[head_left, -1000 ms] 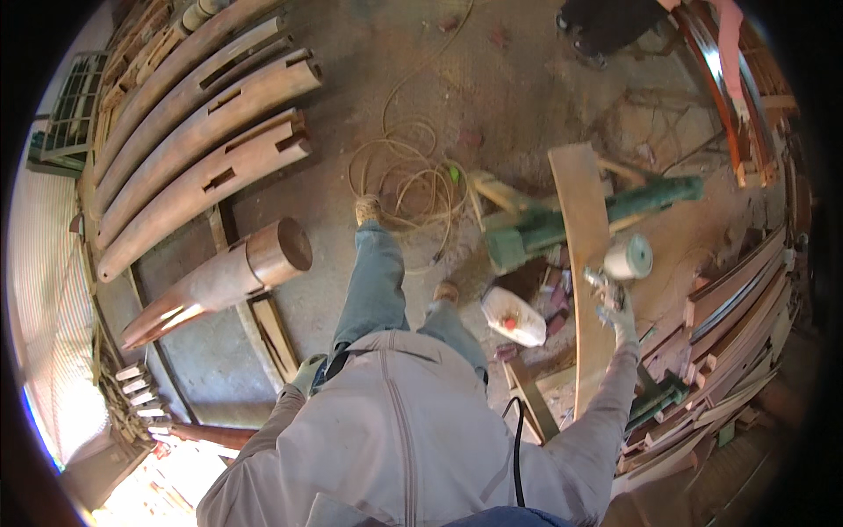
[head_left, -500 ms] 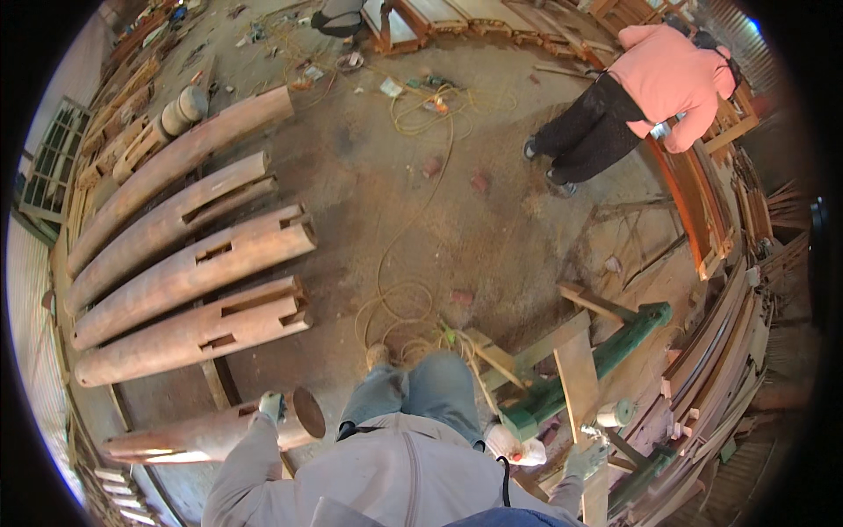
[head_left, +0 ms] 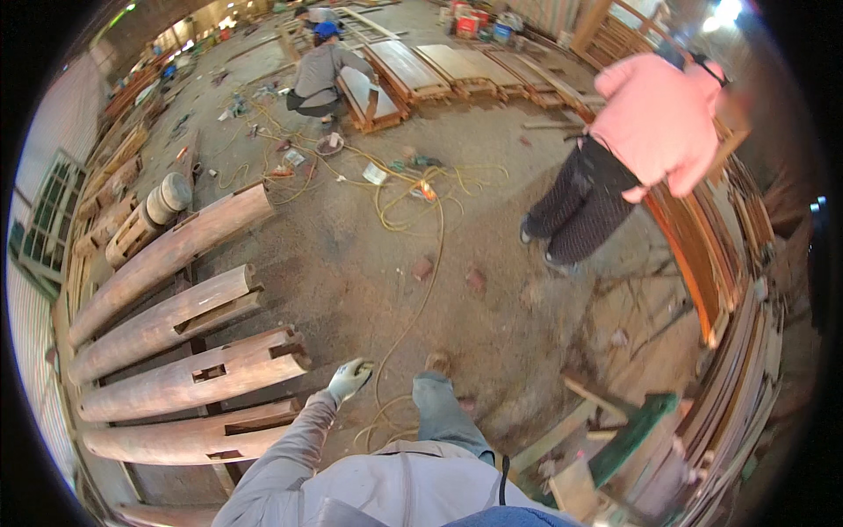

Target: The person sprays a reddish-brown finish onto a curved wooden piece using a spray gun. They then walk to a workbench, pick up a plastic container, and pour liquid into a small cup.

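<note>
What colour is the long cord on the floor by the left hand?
Yellowish: the cord shows best in the head view.

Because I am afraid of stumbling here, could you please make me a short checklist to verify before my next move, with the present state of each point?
1. Left grip empty: cannot tell; the gloved fingers are curled and their inside is hidden.
2. Right grip visible: not ok; it is out of view.
3. Floor by the forward shoe free of the yellowish line: not ok; the line runs close by and loops near the leg.
4. Floor ahead free of loose pieces: not ok; two reddish lumps lie there.
5. Person in pink apart from you: ok; they stand away, ahead to the right.
</note>
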Demonstrator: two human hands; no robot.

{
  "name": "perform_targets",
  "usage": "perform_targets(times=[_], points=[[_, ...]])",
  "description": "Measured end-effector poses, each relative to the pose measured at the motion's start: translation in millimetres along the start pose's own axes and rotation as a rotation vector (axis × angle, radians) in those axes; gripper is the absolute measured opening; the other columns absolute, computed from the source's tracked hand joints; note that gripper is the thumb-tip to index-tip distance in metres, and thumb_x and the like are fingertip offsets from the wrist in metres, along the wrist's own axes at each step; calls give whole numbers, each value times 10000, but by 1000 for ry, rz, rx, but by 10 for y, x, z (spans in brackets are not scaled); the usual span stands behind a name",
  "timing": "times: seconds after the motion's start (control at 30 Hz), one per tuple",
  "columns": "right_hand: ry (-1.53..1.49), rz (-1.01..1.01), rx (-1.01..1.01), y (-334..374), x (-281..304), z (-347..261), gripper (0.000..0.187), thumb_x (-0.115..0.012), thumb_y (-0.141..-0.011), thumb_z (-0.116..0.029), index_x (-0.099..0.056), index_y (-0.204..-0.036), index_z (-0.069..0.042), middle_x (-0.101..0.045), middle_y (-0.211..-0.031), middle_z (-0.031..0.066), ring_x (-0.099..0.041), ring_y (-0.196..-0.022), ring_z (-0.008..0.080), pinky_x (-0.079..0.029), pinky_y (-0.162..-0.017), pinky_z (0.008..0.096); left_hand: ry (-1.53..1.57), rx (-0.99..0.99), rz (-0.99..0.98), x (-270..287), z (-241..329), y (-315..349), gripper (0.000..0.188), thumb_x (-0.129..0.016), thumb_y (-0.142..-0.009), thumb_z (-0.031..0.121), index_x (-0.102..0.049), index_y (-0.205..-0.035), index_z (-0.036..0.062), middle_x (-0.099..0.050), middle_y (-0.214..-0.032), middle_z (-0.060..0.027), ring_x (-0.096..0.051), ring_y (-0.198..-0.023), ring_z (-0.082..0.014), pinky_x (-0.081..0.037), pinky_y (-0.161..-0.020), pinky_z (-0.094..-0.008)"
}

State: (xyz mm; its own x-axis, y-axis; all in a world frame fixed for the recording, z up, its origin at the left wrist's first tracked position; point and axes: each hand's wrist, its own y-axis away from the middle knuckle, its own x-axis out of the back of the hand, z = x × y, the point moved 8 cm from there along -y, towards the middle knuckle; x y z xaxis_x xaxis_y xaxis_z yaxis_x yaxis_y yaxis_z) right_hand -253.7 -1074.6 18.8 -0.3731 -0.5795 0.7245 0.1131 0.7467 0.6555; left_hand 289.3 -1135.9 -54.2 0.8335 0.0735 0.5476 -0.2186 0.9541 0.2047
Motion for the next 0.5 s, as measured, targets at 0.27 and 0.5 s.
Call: perform_targets(times=[0.27,0.5], points=[[53,214,275,-2238,1512,-1543,249,-670,-822,-263,-625,-942,-49,-677,-872,146,-665,-842,289,-516,-749,394,593,1010,94,-289,-1100,649,100,-628,-810,187,-678,-819,101,-634,-682,-65,-593,-552,-192,-481,-500,-363],[62,146,291,-3063,2021,-3103,329,-646,-829,-350,-637,-1055,-112,-672,-1037,146,-629,-987,340,-497,-812,417,-129,815,-66,144,-1269,421,417,-568,-854,436,-698,-898,41,-699,-916,-148,-665,-851,-241,-505,-731,-409]])
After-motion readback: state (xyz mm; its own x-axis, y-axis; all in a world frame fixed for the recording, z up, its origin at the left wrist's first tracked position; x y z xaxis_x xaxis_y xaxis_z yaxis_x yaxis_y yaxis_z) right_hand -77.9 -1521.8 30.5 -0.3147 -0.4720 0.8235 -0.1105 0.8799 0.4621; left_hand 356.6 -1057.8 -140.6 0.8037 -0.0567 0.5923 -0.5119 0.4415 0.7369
